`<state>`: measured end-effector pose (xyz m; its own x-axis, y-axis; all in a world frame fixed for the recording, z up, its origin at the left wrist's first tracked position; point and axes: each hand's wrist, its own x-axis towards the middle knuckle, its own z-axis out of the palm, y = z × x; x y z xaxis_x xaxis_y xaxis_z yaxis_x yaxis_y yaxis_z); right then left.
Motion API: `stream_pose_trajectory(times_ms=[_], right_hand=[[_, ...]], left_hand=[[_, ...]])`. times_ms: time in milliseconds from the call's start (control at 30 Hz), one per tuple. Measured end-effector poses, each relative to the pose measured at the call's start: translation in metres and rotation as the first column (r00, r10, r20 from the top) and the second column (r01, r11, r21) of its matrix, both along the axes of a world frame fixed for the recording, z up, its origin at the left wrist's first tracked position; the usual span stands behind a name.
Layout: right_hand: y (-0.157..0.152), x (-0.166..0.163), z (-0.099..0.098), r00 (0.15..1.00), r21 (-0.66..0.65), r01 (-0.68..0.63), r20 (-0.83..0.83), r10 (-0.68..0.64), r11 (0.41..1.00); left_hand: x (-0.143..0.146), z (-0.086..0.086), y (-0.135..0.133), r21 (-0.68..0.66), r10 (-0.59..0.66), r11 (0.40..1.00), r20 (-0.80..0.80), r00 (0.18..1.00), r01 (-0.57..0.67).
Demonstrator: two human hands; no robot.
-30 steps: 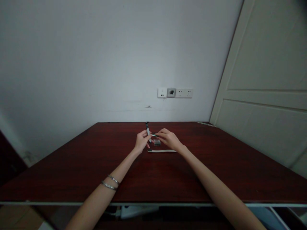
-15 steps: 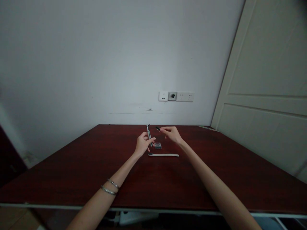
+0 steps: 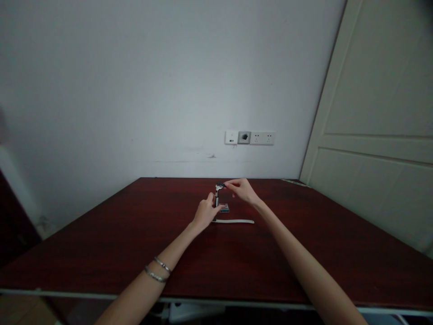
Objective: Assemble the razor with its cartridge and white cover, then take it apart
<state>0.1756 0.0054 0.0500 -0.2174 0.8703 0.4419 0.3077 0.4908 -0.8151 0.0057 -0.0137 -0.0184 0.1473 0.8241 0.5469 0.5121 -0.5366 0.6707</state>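
Observation:
My left hand is closed around a silver-and-black razor handle, held upright over the table. At its top, a small black razor head meets the handle's neck. My right hand pinches the right end of that head between thumb and fingertips. Whether the head is locked on cannot be made out. Just behind the left thumb lies a small clear plastic case. Nearer to me rests a long thin white strip, its dark left end partly covered by the left hand.
The dark red wooden table runs back to a pale wall. Switches and sockets sit low on that wall. A light panelled door stands at the right.
The razor handle has turned more upright and shifted right, so its top now meets the black head. Before, a gap separated them. My right hand has barely moved.

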Motion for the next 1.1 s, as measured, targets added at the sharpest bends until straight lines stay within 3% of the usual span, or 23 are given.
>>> stream_pose_trajectory(times_ms=[367, 1100], right_hand=[[-0.009, -0.005, 0.004, 0.997, 0.054, -0.034, 0.073, 0.03, 0.998], [-0.014, -0.005, 0.006, 0.991, 0.079, -0.059, 0.127, 0.049, 0.995]], left_hand=[[-0.001, 0.0, -0.004, 0.09, 0.107, 0.992, -0.224, 0.969, -0.089], [0.001, -0.001, -0.006, 0.081, 0.083, 0.995, -0.27, 0.959, -0.063]])
